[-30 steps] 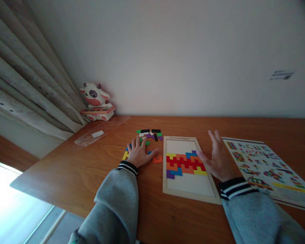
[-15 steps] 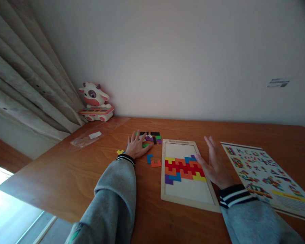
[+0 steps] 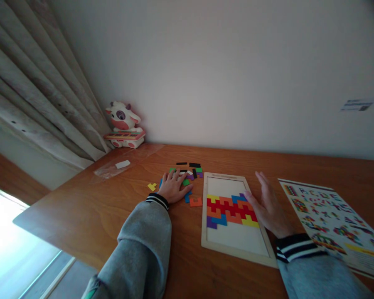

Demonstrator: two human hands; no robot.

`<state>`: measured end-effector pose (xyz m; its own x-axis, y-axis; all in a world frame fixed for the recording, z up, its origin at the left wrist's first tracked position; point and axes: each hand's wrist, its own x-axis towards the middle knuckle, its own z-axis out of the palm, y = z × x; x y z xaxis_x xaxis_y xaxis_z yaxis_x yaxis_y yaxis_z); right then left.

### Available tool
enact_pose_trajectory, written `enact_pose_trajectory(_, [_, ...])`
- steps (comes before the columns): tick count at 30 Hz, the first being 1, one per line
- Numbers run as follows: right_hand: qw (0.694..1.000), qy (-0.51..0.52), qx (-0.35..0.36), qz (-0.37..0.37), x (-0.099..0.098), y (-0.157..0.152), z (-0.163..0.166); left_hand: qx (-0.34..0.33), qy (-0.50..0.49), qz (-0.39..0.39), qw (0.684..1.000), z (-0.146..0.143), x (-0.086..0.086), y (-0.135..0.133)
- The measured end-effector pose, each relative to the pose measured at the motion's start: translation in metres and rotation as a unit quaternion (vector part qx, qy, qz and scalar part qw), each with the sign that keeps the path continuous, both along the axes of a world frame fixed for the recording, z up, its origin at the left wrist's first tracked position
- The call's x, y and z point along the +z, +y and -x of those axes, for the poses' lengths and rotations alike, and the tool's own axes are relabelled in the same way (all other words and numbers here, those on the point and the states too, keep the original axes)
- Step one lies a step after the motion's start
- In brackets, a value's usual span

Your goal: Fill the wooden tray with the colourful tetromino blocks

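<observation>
My left hand (image 3: 173, 189) lies over the pile of loose puzzle pieces, fingers spread and palm down. Around it are a yellow piece (image 3: 152, 187), an orange piece (image 3: 195, 202), a partly covered blue piece (image 3: 188, 197), and black pieces (image 3: 195, 165) behind; what lies under the palm is hidden. Beside it, the wooden puzzle tray (image 3: 205, 232) holds a band of red, orange, yellow, blue and purple pieces across its middle. My right hand (image 3: 268, 205) is at the tray's right edge, empty, with its thumb apart from the raised fingers.
A printed pattern sheet (image 3: 336, 216) lies right of the tray. At the back left stand a cow toy with a keyboard (image 3: 124, 124) and a clear plastic bag (image 3: 109, 170) with a white label. A curtain (image 3: 43, 91) hangs on the left, above the wooden table (image 3: 90, 220).
The view has shifted, so everything sits a little further right. My left hand has slid slightly toward the blue piece, covering more of it. My right hand stays by the tray.
</observation>
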<state>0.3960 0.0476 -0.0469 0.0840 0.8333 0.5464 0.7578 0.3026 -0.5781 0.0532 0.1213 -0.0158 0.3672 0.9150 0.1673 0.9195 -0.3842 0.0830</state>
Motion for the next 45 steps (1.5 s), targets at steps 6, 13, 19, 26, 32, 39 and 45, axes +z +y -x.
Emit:
enact_pose_trajectory(6, [1.0,0.005,-0.001,0.001,0.001,-0.001,0.002,-0.014,-0.041,-0.06,0.997,-0.009,0.004,-0.017])
enact_pose_trajectory(13, [1.0,0.024,-0.014,0.008,-0.001,0.002,0.002,0.01,-0.108,-0.052,0.993,-0.039,0.002,0.025])
enact_pose_trajectory(19, [0.999,0.03,-0.028,0.019,-0.002,0.004,0.001,-0.061,-0.027,0.022,0.998,-0.048,-0.007,0.044])
enact_pose_trajectory(26, [0.998,0.049,-0.026,0.008,0.001,0.001,0.002,-0.058,-0.017,0.013,0.998,-0.043,-0.008,0.036])
enact_pose_trajectory(32, [0.998,0.049,-0.033,0.014,-0.001,0.001,0.0,-0.06,-0.053,-0.031,0.996,-0.032,-0.003,0.016])
enact_pose_trajectory(39, [0.999,0.038,-0.031,0.01,0.0,0.0,-0.001,-0.066,-0.07,-0.059,0.994,-0.022,0.004,-0.008])
enact_pose_trajectory(45, [0.999,0.033,-0.03,0.004,0.0,0.0,-0.001,-0.082,-0.098,-0.056,0.99,-0.02,0.006,-0.013])
